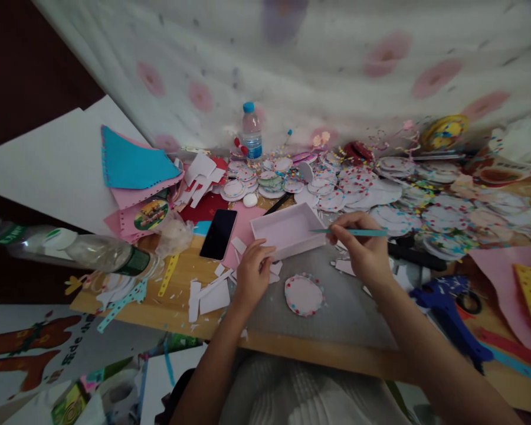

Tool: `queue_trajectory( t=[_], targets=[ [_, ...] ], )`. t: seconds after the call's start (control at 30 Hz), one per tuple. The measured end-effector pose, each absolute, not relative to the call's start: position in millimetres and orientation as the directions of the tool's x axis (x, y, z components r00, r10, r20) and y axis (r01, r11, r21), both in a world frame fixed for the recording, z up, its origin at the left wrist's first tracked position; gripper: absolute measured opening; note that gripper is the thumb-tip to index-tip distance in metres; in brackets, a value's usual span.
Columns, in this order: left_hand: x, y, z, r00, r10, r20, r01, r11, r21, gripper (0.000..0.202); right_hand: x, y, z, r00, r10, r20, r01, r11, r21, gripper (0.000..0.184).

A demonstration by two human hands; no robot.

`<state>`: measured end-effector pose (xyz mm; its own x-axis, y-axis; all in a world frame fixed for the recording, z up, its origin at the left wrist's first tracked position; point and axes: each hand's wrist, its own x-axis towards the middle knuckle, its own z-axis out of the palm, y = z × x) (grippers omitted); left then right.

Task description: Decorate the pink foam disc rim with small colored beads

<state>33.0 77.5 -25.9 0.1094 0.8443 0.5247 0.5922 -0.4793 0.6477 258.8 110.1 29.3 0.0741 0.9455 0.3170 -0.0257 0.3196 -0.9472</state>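
Note:
My left hand [253, 271] is closed at the near left corner of a shallow white open box [272, 227], its fingers on the rim. My right hand [365, 248] pinches slim teal tweezers [360, 232], whose tip points left over the box's right end. What lies between the tips is too small to make out. Just in front of the box, a round white disc [304, 294] edged with red and blue dots lies flat on the grey cutting mat [265, 321].
Heaps of decorated discs [323, 186] fill the back. A phone [219, 234] and paper scraps [215, 296] lie left, near a small water bottle [252, 133]. At right are a blue glue gun [454, 319] and pink sheet [511, 283]. The wooden table's edge [336, 355] is close to me.

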Motion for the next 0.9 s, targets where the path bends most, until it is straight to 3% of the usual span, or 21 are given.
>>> queue_trajectory(
  t=[0.27, 0.37, 0.5, 0.63, 0.9],
  targets=[
    [36.0, 75.0, -1.7, 0.123, 0.83, 0.544, 0.635, -0.487, 0.6, 0.037, 275.9, 27.7, 21.6, 0.263, 0.944, 0.2, -0.028, 0.214, -0.976, 0.012],
    [43.4, 42.3, 17.0, 0.024, 0.854, 0.52, 0.569, -0.439, 0.695, 0.032, 278.3, 4.7, 14.3, 0.292, 0.942, 0.166, -0.022, 0.18, -0.983, 0.01],
    [54.5, -8.0, 29.5, 0.011, 0.956, 0.293, 0.341, -0.279, 0.898, 0.017, 274.8, -15.4, 12.1, 0.248, 0.959, 0.14, -0.038, 0.154, -0.987, 0.005],
    [64.5, -31.9, 37.9, 0.09, 0.99, 0.109, 0.282, -0.13, 0.951, 0.014, 266.6, -23.7, 24.6, 0.123, 0.983, 0.139, 0.046, 0.134, -0.99, 0.003],
    [70.5, -30.6, 53.3, 0.159, 0.982, 0.1, 0.263, -0.14, 0.955, 0.01, 250.4, -26.2, 54.2, 0.013, 0.975, 0.221, 0.245, 0.212, -0.946, 0.004]
  ],
)
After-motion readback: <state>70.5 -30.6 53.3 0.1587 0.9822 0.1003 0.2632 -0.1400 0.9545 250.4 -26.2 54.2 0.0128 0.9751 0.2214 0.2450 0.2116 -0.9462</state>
